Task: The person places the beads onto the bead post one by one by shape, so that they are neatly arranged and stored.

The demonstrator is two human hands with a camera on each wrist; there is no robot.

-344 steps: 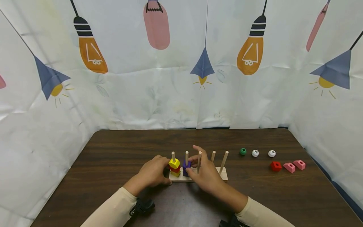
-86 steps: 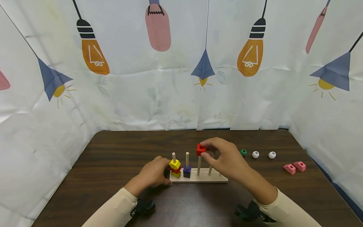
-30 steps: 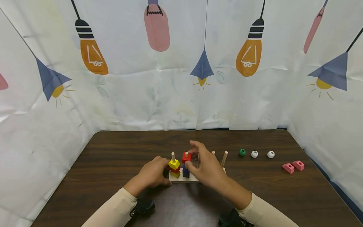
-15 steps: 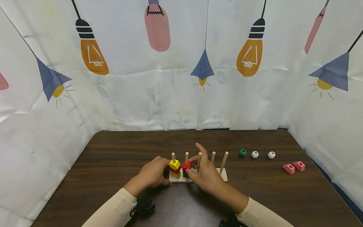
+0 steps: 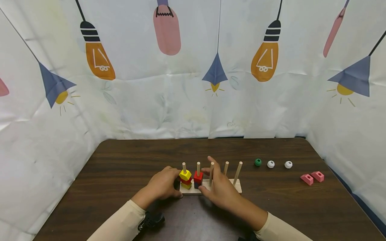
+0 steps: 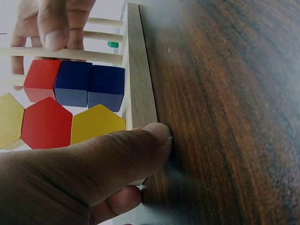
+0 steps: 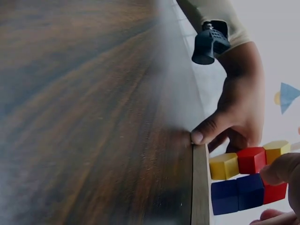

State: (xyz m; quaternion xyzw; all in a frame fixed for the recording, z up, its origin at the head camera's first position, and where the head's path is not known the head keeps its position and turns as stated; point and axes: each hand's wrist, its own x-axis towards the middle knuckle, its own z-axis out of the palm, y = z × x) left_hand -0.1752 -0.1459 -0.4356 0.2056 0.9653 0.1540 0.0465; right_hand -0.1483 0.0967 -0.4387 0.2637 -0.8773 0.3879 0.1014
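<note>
My left hand (image 5: 163,183) grips the left end of a wooden peg board (image 6: 139,70), thumb against its front edge. The first peg carries a yellow hexagon block (image 6: 97,124), a red hexagon block (image 6: 47,123) and another yellow hexagon block (image 5: 185,174) on top. On the second peg, a red cube (image 6: 41,79) tops two dark blue cubes (image 6: 72,82). My right hand (image 5: 222,190) is just right of that stack, its fingers loosely spread around the third peg (image 5: 211,174) and holding nothing. In the left wrist view its thumb is apart from the red cube.
Bare pegs (image 5: 238,172) stand on the board's right part. Farther right on the brown table (image 5: 135,157) lie a green bead (image 5: 257,162), two white beads (image 5: 270,164) and two pink blocks (image 5: 307,179) with holes. A patterned cloth (image 5: 181,107) hangs behind.
My right hand brought the red cube from the right side to the second peg, slid it down onto the blue cubes and let go. My left hand stayed on the board.
</note>
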